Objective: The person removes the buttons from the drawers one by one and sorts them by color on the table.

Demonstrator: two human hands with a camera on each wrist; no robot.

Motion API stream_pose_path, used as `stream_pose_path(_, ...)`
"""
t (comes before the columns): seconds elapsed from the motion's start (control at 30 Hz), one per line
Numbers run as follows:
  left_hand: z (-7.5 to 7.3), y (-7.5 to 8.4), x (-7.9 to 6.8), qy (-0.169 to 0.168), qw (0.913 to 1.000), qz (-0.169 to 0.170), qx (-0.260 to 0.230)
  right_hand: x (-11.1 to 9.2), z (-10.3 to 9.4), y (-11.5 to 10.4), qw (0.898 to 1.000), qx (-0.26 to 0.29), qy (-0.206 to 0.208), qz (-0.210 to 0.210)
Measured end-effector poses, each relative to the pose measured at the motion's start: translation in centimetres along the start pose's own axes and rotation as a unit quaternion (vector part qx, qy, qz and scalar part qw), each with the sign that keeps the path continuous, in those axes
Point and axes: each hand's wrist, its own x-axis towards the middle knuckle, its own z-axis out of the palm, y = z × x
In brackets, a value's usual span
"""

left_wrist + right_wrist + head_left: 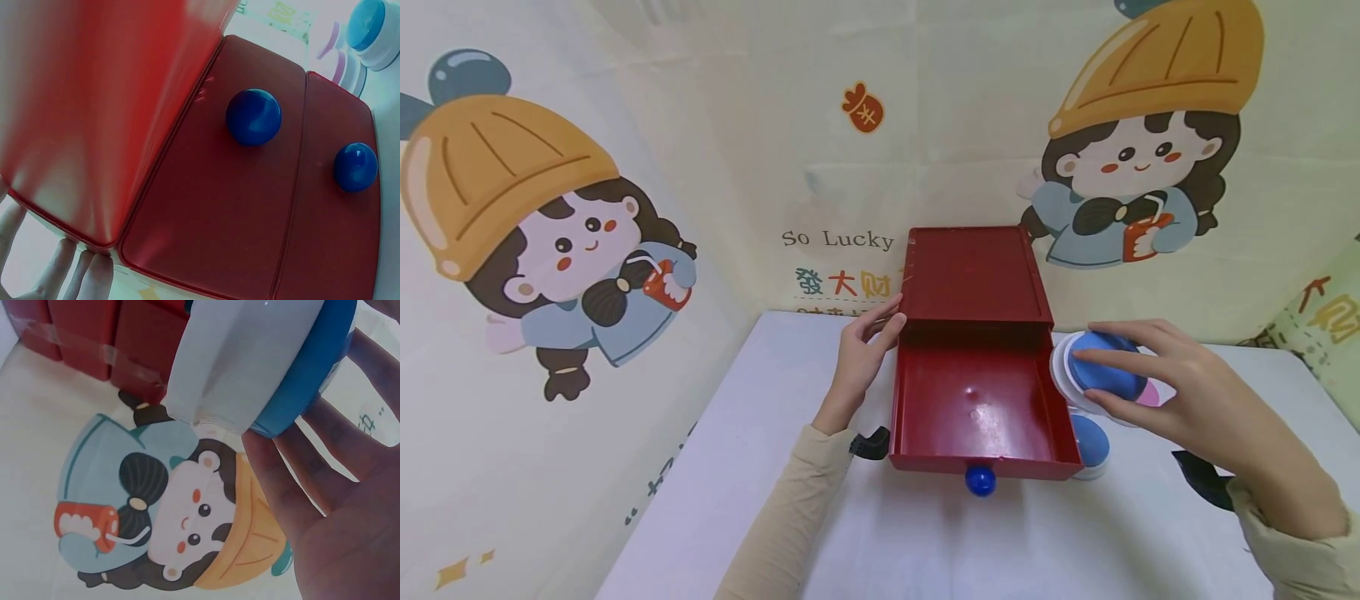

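Observation:
A red drawer cabinet (973, 275) stands against the back wall with its top drawer (925, 417) pulled out. The drawer has a blue knob (981, 481) and nothing lies in it. With its fingers against the cabinet's left side, my left hand (867, 350) steadies at the corner. In the left wrist view its fingertips (59, 262) touch the drawer's edge. My right hand (1180, 383) grips a round white jar with a blue lid (1105, 367), tilted, just right of the drawer. The right wrist view shows the jar's white side (250, 362) close up.
Beside the cabinet's right side, a blue-lidded jar (1090, 442) stands on the white table (985, 550). A pink-lidded jar (1148, 393) is partly hidden behind my right hand. Two lower drawers (212, 200) with blue knobs are closed. A printed cloth (775, 150) covers the wall.

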Motion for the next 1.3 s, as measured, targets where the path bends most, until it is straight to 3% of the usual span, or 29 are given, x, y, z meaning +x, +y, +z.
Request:
stream_pose_path(0.2, 0.2, 2.4, -0.9, -0.004, 1.0, -0.004, 0.003, -0.6, 0.0, 0.5, 1.0, -0.01, 0.004, 0.014)
stream_pose_path(0.9, 0.2, 2.3, -0.9, -0.002, 1.0, -0.003, -0.001, -2.6, 0.9, 2.7, 0.999, -0.015, -0.02, 0.046)
stream_pose_path(1.13, 0.0, -0.7, 0.1, 0.009, 0.9998, 0.017, -0.004, -3.3, 1.0, 3.5, 0.998, -0.019, -0.02, 0.053)
stream_pose_path(1.3, 0.0, -0.7, 0.1, 0.007, 0.9999, 0.01, -0.005, -3.8, 1.2, 4.1, 0.997, -0.015, -0.028, 0.072)
